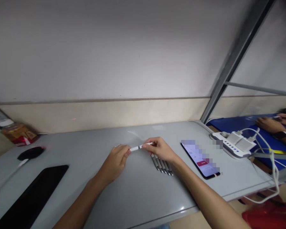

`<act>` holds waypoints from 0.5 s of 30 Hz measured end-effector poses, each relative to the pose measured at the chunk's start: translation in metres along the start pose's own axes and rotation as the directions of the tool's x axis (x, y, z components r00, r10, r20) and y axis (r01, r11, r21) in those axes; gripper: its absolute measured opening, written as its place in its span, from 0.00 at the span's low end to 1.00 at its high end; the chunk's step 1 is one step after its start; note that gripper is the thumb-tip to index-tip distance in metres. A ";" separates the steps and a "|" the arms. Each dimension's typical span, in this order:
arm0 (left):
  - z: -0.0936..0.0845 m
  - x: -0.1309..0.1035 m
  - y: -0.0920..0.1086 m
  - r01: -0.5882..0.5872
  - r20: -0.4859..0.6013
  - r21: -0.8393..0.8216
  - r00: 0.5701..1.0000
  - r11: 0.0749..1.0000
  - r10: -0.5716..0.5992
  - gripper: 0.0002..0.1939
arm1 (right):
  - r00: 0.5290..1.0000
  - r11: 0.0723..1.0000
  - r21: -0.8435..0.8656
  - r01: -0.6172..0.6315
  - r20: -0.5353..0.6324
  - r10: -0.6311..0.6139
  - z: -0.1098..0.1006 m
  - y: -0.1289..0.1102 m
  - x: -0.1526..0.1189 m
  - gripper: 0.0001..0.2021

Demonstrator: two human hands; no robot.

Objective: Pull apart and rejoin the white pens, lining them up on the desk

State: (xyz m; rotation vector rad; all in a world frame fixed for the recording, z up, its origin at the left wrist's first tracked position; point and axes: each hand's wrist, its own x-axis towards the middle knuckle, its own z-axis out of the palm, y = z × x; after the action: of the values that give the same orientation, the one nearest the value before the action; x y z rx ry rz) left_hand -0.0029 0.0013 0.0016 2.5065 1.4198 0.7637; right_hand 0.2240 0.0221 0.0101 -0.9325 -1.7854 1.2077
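1. Closest to my camera, the right forearm [205,194] and the left forearm [78,203] reach in over a grey table [133,197]. I take the phone [200,162] on it as my landmark.
2. Left of the phone, I have a white pen [134,148] with a dark band, held nearly level between both hands.
3. The left hand [116,162] is closed on one end of the pen, fingers and thumb pinching it.
4. The right hand [160,149], between the phone and the left hand, grasps the other end in a fingertip pinch.
5. Just left of the phone I see a row of grey pens [159,163] on the table, their upper ends partly hidden by the right hand.
6. Right of the phone sits a power strip [230,144] with white plugs and cables [275,171].
7. Far left of the phone, I make out a dark flat object [35,194], a round black object [30,153] with a white cable, and a jar [20,133] with a white lid.
8. Well right of the phone, another person's hand [270,124] is over a blue table [243,122]; I cannot tell what it holds.
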 end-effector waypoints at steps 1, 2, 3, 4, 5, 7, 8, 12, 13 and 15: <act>-0.002 0.000 0.002 0.000 0.007 -0.035 1.000 0.999 0.000 0.13 | 0.999 0.988 0.156 -0.022 -0.029 0.026 0.000 0.000 0.002 0.14; -0.003 0.001 0.003 0.000 0.011 -0.067 1.000 0.998 0.000 0.13 | 0.997 0.949 0.314 -0.033 -0.057 0.053 0.000 0.000 0.004 0.13; -0.005 0.001 0.003 -0.003 -0.004 -0.087 1.000 0.996 0.002 0.13 | 0.994 0.884 0.466 -0.040 -0.075 0.084 0.000 0.000 0.005 0.13; -0.006 0.001 0.002 0.004 -0.020 -0.087 1.000 0.996 -0.006 0.14 | 0.990 0.802 0.596 -0.042 -0.085 0.115 -0.001 0.000 0.006 0.13; -0.007 0.001 0.000 0.024 -0.044 -0.062 0.999 0.998 -0.026 0.15 | 0.986 0.711 0.702 -0.046 -0.083 0.145 -0.003 0.000 0.007 0.13; -0.008 0.001 -0.008 0.081 -0.102 0.035 0.992 0.996 -0.077 0.15 | 0.980 0.558 0.828 -0.052 -0.065 0.188 -0.007 0.002 0.007 0.12; -0.008 0.001 -0.013 0.128 -0.135 0.104 0.984 0.986 -0.113 0.14 | 0.978 0.510 0.859 -0.047 -0.064 0.198 -0.009 0.002 0.007 0.12; -0.010 0.000 -0.030 0.294 -0.144 0.303 0.954 0.906 -0.262 0.11 | 0.979 0.460 0.888 -0.008 -0.086 0.183 -0.017 0.006 0.006 0.14; -0.010 0.000 -0.032 0.312 -0.131 0.326 0.950 0.893 -0.284 0.11 | 0.981 0.459 0.888 -0.006 -0.084 0.176 -0.017 0.007 0.006 0.14; -0.011 -0.001 -0.033 0.326 -0.099 0.353 0.945 0.877 -0.311 0.11 | 0.984 0.456 0.890 -0.006 -0.076 0.161 -0.017 0.008 0.006 0.15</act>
State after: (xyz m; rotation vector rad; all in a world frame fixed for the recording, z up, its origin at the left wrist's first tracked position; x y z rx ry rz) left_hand -0.0342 0.0171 -0.0021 2.4061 2.0920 0.5258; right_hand 0.2380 0.0362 0.0083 -0.4282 -0.7177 1.7986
